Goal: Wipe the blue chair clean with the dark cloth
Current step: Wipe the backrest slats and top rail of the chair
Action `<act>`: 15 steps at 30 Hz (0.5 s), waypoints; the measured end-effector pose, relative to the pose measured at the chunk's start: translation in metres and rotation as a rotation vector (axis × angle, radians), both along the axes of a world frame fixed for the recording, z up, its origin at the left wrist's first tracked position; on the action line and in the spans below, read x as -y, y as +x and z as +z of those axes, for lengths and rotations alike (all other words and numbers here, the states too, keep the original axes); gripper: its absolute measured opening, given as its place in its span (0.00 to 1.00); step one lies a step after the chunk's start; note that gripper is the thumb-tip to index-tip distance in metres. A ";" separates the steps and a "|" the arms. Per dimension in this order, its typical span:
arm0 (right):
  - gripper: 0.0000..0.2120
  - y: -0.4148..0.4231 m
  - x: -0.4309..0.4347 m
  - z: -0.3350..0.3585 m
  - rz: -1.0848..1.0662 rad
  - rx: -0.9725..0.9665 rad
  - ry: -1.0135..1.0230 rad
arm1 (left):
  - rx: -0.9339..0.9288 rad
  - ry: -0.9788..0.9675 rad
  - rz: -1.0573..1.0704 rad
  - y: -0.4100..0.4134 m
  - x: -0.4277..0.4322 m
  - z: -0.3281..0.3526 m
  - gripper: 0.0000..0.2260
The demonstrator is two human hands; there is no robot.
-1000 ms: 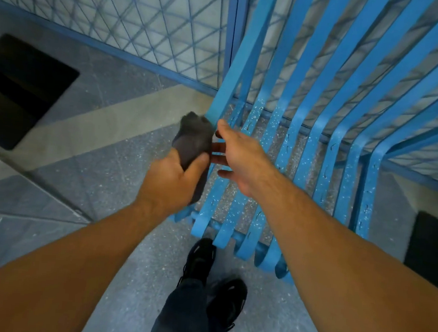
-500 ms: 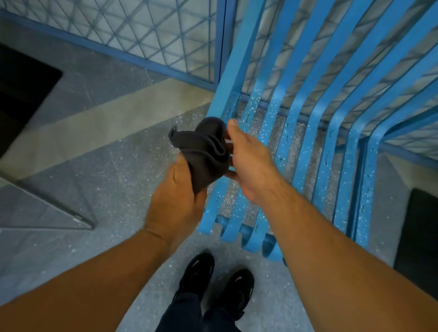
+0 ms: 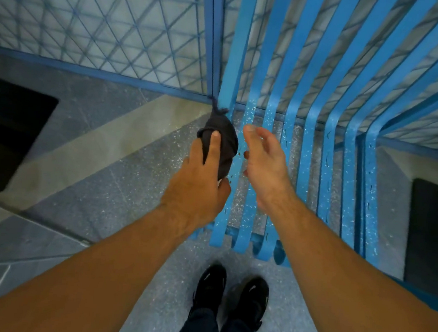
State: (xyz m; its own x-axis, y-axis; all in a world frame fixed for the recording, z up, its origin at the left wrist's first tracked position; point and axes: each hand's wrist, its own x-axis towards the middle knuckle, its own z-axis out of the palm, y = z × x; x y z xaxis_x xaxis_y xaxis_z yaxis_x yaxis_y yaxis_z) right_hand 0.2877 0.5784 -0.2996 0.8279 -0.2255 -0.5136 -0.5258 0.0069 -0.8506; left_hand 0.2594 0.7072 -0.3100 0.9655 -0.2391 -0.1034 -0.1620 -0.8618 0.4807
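Note:
The blue chair [image 3: 327, 159] is made of curved metal slats, speckled with pale spots on the seat. It stands in front of me, filling the right half of the view. My left hand [image 3: 197, 187] grips the bunched dark cloth [image 3: 221, 137] against the leftmost slat near the seat's back bend. My right hand [image 3: 264, 167] hovers just right of the cloth over the seat slats, fingers loosely spread and holding nothing.
A blue-framed wire mesh fence [image 3: 105, 28] runs behind the chair. Dark mats lie on the floor at the left [image 3: 6, 131] and the right [image 3: 431, 234]. My black shoes [image 3: 230, 294] stand on the speckled floor just before the seat's front edge.
My right hand has let go of the cloth and drawn slightly right. My left hand has turned over and carries the cloth onto the leftmost slat.

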 end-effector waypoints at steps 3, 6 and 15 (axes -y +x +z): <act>0.27 0.005 -0.006 -0.001 0.128 0.040 0.085 | -0.178 -0.395 0.132 -0.003 -0.003 0.007 0.29; 0.34 0.012 -0.016 -0.009 0.228 0.022 0.162 | -0.324 -0.778 0.426 0.003 -0.009 0.012 0.24; 0.20 0.018 -0.008 -0.015 0.383 -0.026 -0.037 | -1.021 -0.759 0.744 -0.011 -0.045 -0.005 0.30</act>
